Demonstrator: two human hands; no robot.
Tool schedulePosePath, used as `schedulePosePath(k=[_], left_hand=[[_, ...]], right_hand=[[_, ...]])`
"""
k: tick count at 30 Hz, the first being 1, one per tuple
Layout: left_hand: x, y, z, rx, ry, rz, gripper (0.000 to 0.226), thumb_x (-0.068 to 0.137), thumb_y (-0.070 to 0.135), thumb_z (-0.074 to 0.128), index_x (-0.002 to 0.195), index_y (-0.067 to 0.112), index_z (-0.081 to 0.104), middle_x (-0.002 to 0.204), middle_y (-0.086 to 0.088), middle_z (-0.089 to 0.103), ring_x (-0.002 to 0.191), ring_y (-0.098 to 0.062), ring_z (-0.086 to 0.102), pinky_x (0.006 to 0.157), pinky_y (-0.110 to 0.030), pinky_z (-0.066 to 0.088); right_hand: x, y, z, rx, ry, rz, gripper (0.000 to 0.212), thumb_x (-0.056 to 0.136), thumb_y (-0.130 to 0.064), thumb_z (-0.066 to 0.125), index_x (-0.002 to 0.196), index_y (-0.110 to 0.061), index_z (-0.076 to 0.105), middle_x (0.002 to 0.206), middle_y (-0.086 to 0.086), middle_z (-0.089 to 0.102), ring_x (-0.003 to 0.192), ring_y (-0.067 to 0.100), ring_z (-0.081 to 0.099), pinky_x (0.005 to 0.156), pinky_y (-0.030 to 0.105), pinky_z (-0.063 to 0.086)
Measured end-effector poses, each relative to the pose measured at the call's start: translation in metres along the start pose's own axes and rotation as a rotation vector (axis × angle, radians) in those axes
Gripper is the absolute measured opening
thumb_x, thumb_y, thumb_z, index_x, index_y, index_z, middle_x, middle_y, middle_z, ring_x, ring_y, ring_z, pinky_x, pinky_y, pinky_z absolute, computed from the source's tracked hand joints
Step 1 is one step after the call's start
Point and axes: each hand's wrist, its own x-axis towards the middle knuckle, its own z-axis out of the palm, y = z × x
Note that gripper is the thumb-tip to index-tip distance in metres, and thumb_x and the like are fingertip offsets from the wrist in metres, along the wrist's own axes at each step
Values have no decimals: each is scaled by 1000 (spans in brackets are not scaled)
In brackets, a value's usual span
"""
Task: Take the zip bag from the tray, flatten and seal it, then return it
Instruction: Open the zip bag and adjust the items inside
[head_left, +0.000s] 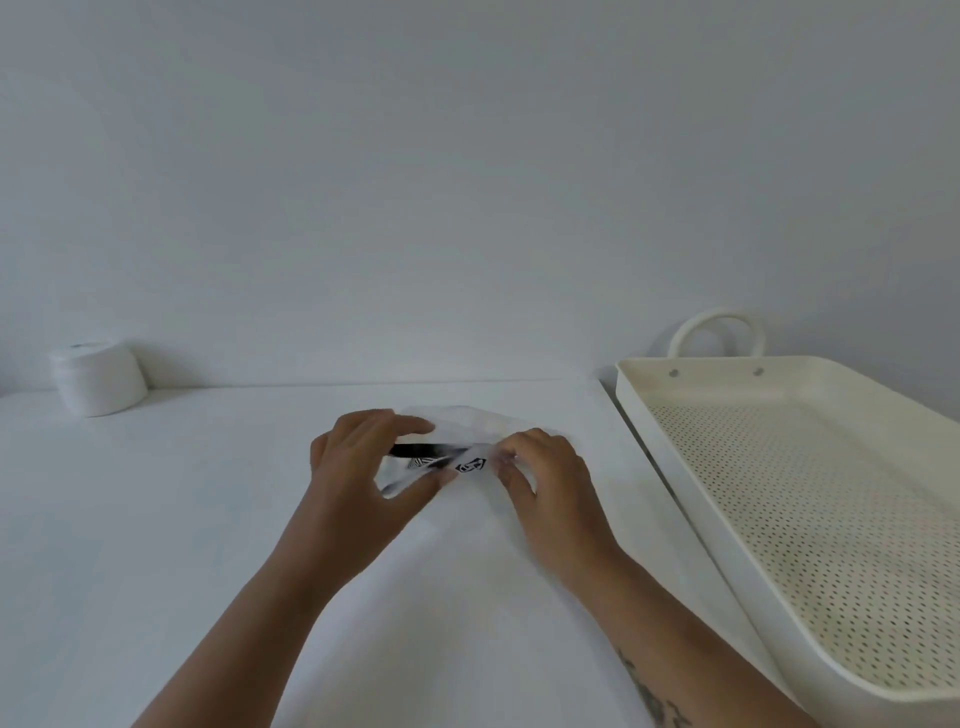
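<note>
A clear zip bag (467, 426) with a black strip and a small black printed mark lies on the white table in the middle of the view. My left hand (358, 462) pinches its left end, thumb under and fingers over the black strip. My right hand (545, 467) grips the bag's right end with bent fingers. The bag bulges up a little behind my fingers. The cream perforated tray (675, 457) stands to the right of my hands with nothing lying in it.
A white round container (98, 379) stands at the back left by the wall. The tray has a looped handle (717, 330) at its far end and reaches the right edge of the view. The wall runs close behind the table.
</note>
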Motion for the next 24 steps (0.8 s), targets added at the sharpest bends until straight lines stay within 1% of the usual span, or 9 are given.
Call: schedulePosePath(k=[3,7,9,11,13,16,18,21,24], left_hand=[[3,11,1,9,13,96,19,80,46,68,96,36,62,95,34,58,105,4,49,92,-19,31],[4,18,2,-25,51,118,10,83,27,66,91,32,64,88,34,55,88,0,55,78,-25,45],[3,16,4,-30,49,85,12,86,20,67,91,31,64,86,36,55,85,1,55,75,-21,44],[3,13,5,-62,23,-1,18,88,17,65,87,35,62,83,30,58,87,1,55,72,-11,41],[2,11,6,-98,-19,-89,23,90,21,60,84,43,58,82,23,60,87,0,55,71,-7,39],[0,7,8,-141,-61,-185,19,92,25,54,83,42,58,81,17,61,85,-4,55,67,-11,41],[0,3,9,-132,-99,-224,15,94,27,52,84,37,59,80,13,61,83,-5,54,64,-16,40],[1,0,12,-113,-181,-236,17,95,27,51,82,28,60,78,7,62,79,-7,54,65,-25,42],[0,1,13,-126,-207,-230,17,95,26,52,79,25,61,76,6,63,78,-10,54,65,-27,43]], right_hand=[[1,2,-2,-11,9,44,13,91,-20,62,82,-29,61,75,-24,53,82,4,48,77,28,44],[3,3,-3,-9,17,55,19,87,-19,66,74,-28,55,71,-23,53,80,6,51,72,29,44],[4,5,-4,-17,23,98,23,85,-22,69,70,-25,51,70,-18,55,79,12,53,72,34,45],[4,8,-4,-23,5,139,25,83,-25,71,68,-22,51,68,-14,55,77,15,53,70,37,46],[3,11,-5,8,-56,153,22,80,-29,74,70,-21,56,68,-15,56,76,12,54,69,33,46],[4,3,-7,239,-159,226,27,68,-40,83,87,-29,68,83,-16,64,86,3,56,74,14,44],[5,-6,-7,418,-180,272,32,68,-40,83,96,-34,70,89,-16,67,88,3,58,75,5,40],[3,-21,-2,536,-155,272,14,81,-33,74,94,-35,71,89,-21,70,83,-2,60,74,3,40],[0,-28,2,586,-136,335,6,88,-26,68,88,-31,72,88,-13,73,84,2,64,76,12,47]])
